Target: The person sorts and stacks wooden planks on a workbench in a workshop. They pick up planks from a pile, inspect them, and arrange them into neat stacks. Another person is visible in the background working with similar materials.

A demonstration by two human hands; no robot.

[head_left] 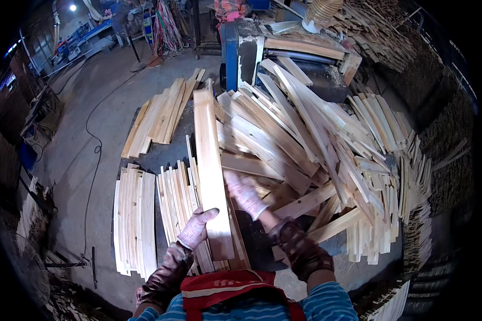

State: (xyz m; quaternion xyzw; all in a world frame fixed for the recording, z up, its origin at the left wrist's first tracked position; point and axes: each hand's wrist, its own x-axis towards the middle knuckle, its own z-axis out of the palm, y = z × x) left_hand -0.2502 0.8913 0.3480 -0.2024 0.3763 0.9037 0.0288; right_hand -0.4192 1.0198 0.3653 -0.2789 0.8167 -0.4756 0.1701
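My left hand (196,227), in a pale knit glove, is closed round the lower part of a long pale wooden board (209,155), its thumb lying across the face. The board stands out lengthwise in front of me, its far end reaching over the table. Just to the right of it is my gloved right hand (245,193), smeared by motion, so its fingers do not show clearly. Beyond that hand lies a loose, crisscrossed heap of boards (284,139). Under and left of the held board runs a row of narrow strips (172,195).
A neat stack of strips (135,219) lies at the table's left edge, with another stack (163,115) behind it. More strips (375,230) are piled on the right. A blue-sided machine (230,56) stands at the far side. A black cable (97,150) crosses the floor on the left.
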